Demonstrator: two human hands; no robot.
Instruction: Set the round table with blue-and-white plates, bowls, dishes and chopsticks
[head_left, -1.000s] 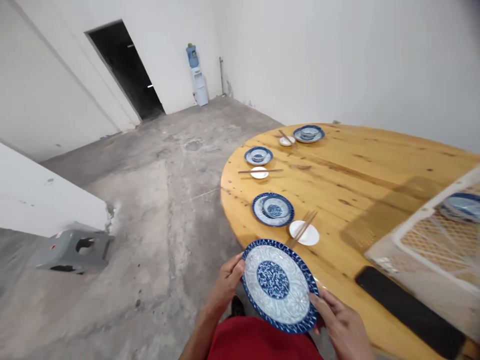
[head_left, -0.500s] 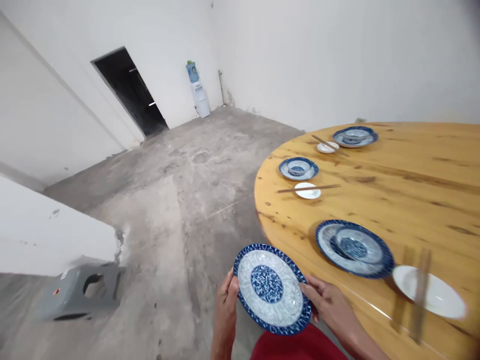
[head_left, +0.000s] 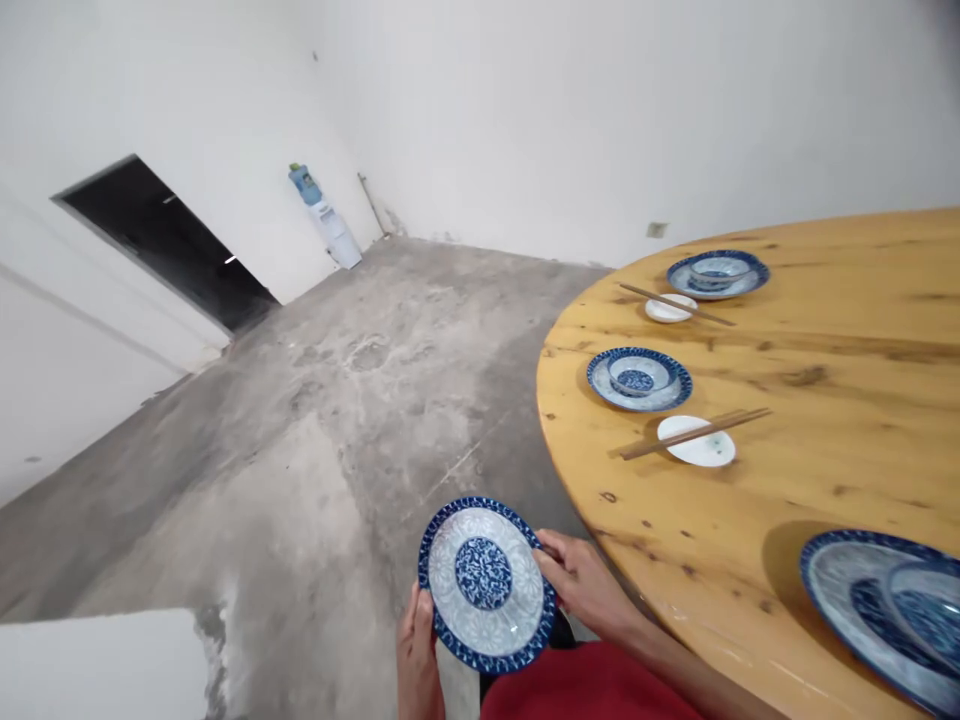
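A round blue-and-white patterned plate (head_left: pixel 486 585) is held in front of me, tilted so its top face shows. My left hand (head_left: pixel 418 640) grips its left rim, thumb on the edge. On the opposite side, my right hand (head_left: pixel 581 580) pinches the right rim with the thumb over the top. The plate is beside the wooden table's left edge, over the floor and apart from the tabletop. Closest on the table is another blue-and-white plate (head_left: pixel 832 590) with a bowl (head_left: pixel 930 610) on it, both cut off by the frame.
On the round wooden table (head_left: pixel 847 450) lie a plate with bowl (head_left: pixel 637 400), a white saucer (head_left: pixel 712 452) with chopsticks (head_left: pixel 645 450) across it, and a farther similar setting (head_left: pixel 716 290). A water dispenser (head_left: pixel 334 235) stands near the far corner, beside a dark doorway (head_left: pixel 165 240).
My view has turned right and moved along the table. The held plate has shifted left in the picture, still between both hands. The grey stool is out of view.
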